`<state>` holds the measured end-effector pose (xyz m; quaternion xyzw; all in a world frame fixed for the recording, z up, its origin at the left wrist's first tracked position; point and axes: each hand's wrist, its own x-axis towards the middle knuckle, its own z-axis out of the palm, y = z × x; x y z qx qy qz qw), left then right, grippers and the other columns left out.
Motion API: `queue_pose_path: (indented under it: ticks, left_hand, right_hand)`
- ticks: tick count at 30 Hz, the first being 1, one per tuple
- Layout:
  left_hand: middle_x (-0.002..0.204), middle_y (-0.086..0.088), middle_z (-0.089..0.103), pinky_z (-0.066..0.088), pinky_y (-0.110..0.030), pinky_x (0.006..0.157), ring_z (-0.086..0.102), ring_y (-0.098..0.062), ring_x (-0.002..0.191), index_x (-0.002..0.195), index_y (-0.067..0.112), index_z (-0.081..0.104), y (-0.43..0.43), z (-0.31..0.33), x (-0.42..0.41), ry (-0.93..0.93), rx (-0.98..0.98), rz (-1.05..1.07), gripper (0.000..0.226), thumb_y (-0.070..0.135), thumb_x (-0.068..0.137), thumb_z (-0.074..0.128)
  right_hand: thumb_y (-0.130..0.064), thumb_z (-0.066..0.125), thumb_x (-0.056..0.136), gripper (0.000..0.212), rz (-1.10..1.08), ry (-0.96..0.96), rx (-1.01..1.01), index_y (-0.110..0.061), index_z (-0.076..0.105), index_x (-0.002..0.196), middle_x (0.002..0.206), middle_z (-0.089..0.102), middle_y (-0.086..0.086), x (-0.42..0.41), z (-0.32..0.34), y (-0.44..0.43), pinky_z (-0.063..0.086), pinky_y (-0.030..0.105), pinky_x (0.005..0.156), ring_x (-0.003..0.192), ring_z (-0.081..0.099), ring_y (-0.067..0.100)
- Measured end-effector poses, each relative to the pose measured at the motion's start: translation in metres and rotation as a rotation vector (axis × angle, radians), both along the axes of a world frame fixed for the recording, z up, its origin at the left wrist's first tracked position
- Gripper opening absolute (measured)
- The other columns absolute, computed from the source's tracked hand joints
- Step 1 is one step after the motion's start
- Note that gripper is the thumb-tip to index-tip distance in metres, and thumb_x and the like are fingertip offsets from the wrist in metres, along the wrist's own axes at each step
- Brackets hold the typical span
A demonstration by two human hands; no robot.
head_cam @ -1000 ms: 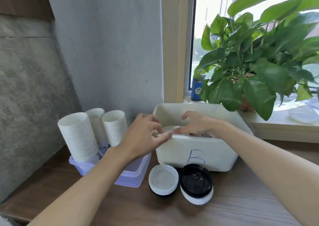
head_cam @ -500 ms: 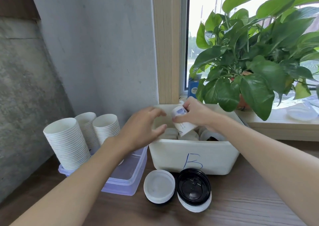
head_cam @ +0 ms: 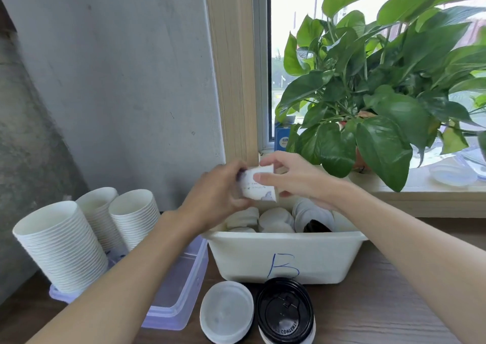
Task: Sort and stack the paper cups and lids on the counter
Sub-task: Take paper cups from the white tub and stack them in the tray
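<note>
Both hands hold one small printed paper cup (head_cam: 259, 187), tilted in the air above the white bin marked B (head_cam: 284, 254). The left hand (head_cam: 218, 188) curls round one end and the right hand (head_cam: 292, 178) pinches the other. Loose white lids (head_cam: 276, 218) lie in the bin. At its 6 o'clock, a white lid (head_cam: 226, 314) and a black lid (head_cam: 285, 310) sit on the worktop (head_cam: 381, 304). At 9 o'clock, cup stacks (head_cam: 63, 246) stand in a clear tub (head_cam: 178, 299).

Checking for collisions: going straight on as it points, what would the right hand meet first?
Probably the left hand, gripping the other end of the paper cup the right hand holds.
</note>
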<state>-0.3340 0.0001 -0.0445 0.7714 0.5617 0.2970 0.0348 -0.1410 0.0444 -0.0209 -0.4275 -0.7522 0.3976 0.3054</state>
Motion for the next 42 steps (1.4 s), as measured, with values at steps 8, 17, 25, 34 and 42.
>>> queue_pose_path:
  ticks: [8, 17, 25, 34, 42]
  left_hand:
    - [0.109, 0.020, 0.057, 0.047, -0.043, 0.093, 0.057, -0.012, 0.099, 0.136, 0.038, 0.045, -0.002, -0.005, 0.000, -0.010, 0.010, -0.004, 0.067, 0.042, 0.080, 0.080]
    - [0.095, 0.018, 0.061, 0.048, -0.042, 0.091, 0.062, -0.021, 0.091, 0.117, 0.046, 0.031, -0.002, -0.008, -0.002, -0.113, -0.028, 0.056, 0.059, 0.039, 0.082, 0.077]
    - [0.101, 0.013, 0.063, 0.048, -0.046, 0.095, 0.062, -0.020, 0.094, 0.122, 0.041, 0.034, -0.004, -0.008, -0.001, -0.103, -0.049, 0.048, 0.057, 0.038, 0.084, 0.077]
    - [0.115, 0.007, 0.064, 0.051, -0.045, 0.093, 0.061, -0.024, 0.104, 0.124, 0.039, 0.032, -0.001, -0.010, -0.003, -0.173, -0.053, 0.025, 0.059, 0.043, 0.084, 0.075]
    - [0.103, 0.025, 0.053, 0.040, -0.003, 0.068, 0.054, 0.016, 0.089, 0.130, 0.042, 0.023, 0.002, -0.014, -0.004, -0.223, 0.000, 0.032, 0.068, 0.043, 0.084, 0.074]
  right_hand:
    - [-0.043, 0.076, 0.078, 0.069, 0.096, 0.089, -0.122, -0.019, 0.045, 0.136, 0.114, 0.064, -0.001, 0.002, -0.015, 0.003, 0.058, 0.036, 0.083, 0.094, 0.070, 0.016]
    - [-0.026, 0.080, 0.077, 0.046, 0.113, -0.456, -0.080, -0.009, 0.060, 0.115, 0.082, 0.065, 0.002, 0.024, -0.026, 0.000, 0.054, 0.032, 0.066, 0.064, 0.059, 0.017]
    - [-0.008, 0.069, 0.074, 0.014, 0.019, -0.523, -0.001, -0.015, 0.069, 0.086, 0.066, 0.062, -0.008, 0.022, -0.034, 0.004, 0.039, 0.011, 0.045, 0.053, 0.056, 0.003]
    - [-0.001, 0.062, 0.073, 0.019, -0.400, -0.174, 0.081, 0.013, 0.066, 0.086, 0.069, 0.062, 0.027, 0.026, -0.026, 0.016, 0.057, 0.047, 0.069, 0.058, 0.048, 0.019]
    - [-0.002, 0.061, 0.075, 0.017, -0.415, -0.182, 0.102, 0.011, 0.066, 0.083, 0.062, 0.058, 0.013, 0.025, -0.028, 0.018, 0.054, 0.039, 0.066, 0.058, 0.049, 0.019]
